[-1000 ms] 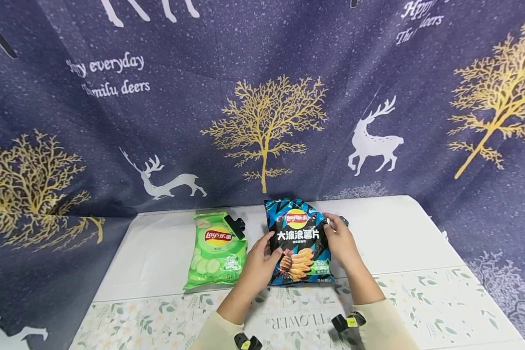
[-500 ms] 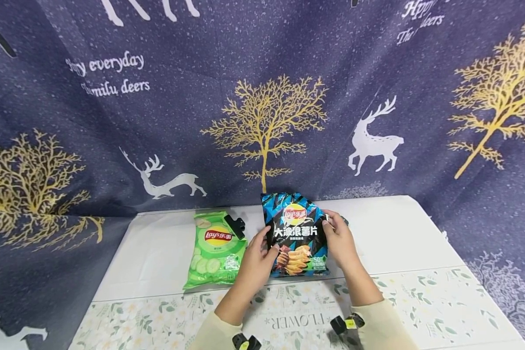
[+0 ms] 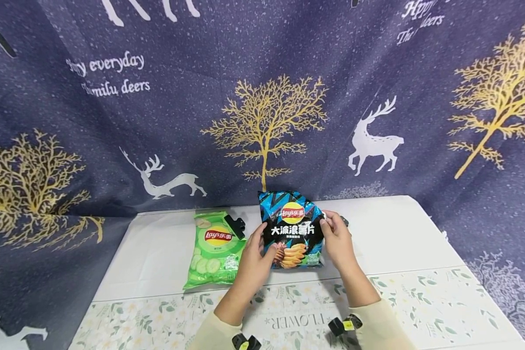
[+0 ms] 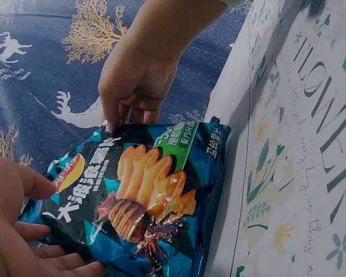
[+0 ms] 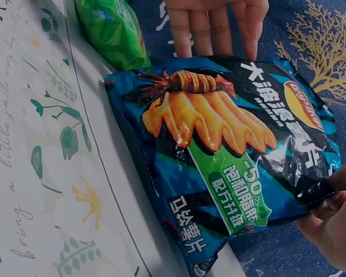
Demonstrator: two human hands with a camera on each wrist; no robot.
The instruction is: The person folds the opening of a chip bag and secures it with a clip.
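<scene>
A black and blue Lay's potato chip bag (image 3: 291, 231) is between both hands, front up, with its top right corner slanting down. My right hand (image 3: 339, 240) pinches that bag's right edge near the slanted corner, thumb in front and fingers curled behind. On the opposite edge my left hand (image 3: 254, 257) rests with nearly straight fingers, which the left wrist view shows spread along the side (image 4: 23, 213). The right wrist view shows this bag's lower edge tilted over the tabletop. A green Lay's chip bag (image 3: 214, 250) lies just left, with a black clip (image 3: 235, 226) on its upper right corner.
Behind my right hand a small dark object (image 3: 344, 221) lies mostly hidden. The white tabletop (image 3: 389, 233) has a floral printed mat (image 3: 424, 301) along its near part. A dark blue curtain (image 3: 175, 126) with deer and trees hangs along the back edge.
The black and blue chip bag has shifted up and slightly left in the head view, its lower edge now farther from me. Both hands moved a little with it. The green bag stays put.
</scene>
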